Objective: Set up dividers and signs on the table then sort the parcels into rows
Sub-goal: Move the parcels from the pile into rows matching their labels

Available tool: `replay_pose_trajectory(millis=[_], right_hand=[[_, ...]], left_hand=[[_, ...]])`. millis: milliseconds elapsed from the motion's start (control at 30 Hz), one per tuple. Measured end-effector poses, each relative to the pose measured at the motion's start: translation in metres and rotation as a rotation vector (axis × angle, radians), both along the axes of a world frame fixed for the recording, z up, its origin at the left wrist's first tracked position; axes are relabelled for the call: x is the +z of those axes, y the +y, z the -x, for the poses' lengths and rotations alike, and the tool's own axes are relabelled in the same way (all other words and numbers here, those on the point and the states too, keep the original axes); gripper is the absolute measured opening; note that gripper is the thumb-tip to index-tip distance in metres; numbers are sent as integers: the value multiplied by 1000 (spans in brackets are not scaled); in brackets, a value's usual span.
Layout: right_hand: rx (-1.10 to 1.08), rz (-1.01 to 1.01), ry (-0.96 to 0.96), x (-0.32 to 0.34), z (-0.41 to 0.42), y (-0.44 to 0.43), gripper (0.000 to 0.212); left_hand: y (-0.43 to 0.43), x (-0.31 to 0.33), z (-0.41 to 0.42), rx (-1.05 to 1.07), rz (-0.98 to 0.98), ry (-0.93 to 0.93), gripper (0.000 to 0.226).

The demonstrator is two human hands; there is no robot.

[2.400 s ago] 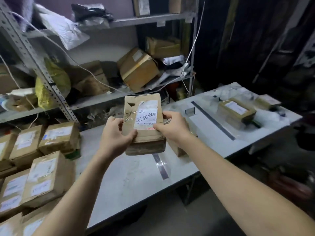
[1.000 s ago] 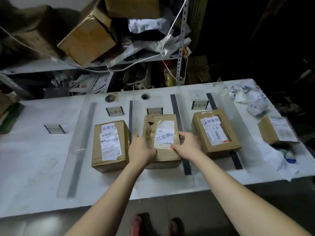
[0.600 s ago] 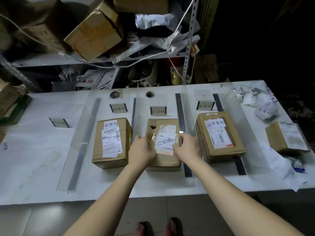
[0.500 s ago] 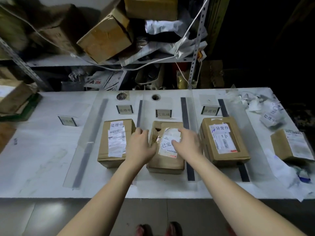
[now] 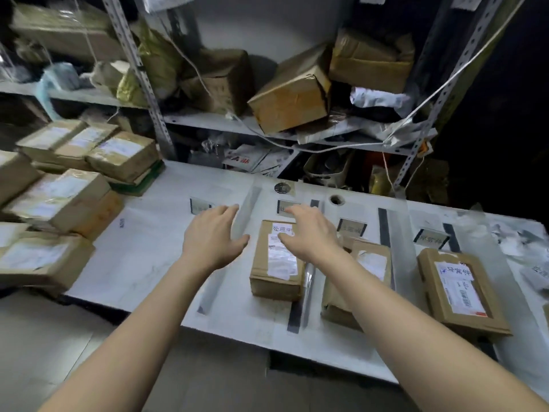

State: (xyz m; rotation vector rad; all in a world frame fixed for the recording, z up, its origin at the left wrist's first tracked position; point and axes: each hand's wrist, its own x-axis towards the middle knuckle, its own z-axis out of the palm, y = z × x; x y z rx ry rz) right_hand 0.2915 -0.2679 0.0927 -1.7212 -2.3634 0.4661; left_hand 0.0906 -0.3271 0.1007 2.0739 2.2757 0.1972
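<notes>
Parcel [image 5: 373,264], released moments ago, lies in the middle row near the front edge of the desk [image 5: 139,263]. Left hand [image 5: 212,236] and right hand [image 5: 312,236], fingers spread and empty, swing toward the unsorted stack [image 5: 56,200] at its left edge: next pickup likely.

Brown parcels [image 5: 277,260], white table [image 5: 148,263]

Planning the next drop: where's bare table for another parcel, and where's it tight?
Widest bare patch: the lane between the stacked parcels on the left and the clear divider; only a small sign stands there. Crowded: the three lanes rightward each hold a parcel, and crumpled wrapping litters the right end.
</notes>
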Motion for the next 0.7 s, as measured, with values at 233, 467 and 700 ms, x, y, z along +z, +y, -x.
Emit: replay_pose_trajectory(millis=[233,467,700], right_hand=[[103,-71,-35,20,156,-28,62],[214,-72,-57,33,318,-47,59],[297,-29,1,28,459,-38,59]], left_hand=[[-49,16,163,62,-44,30,74],[-94,36,322,197,-80,30,72],[-112,27,449,357,-56,-65,71]])
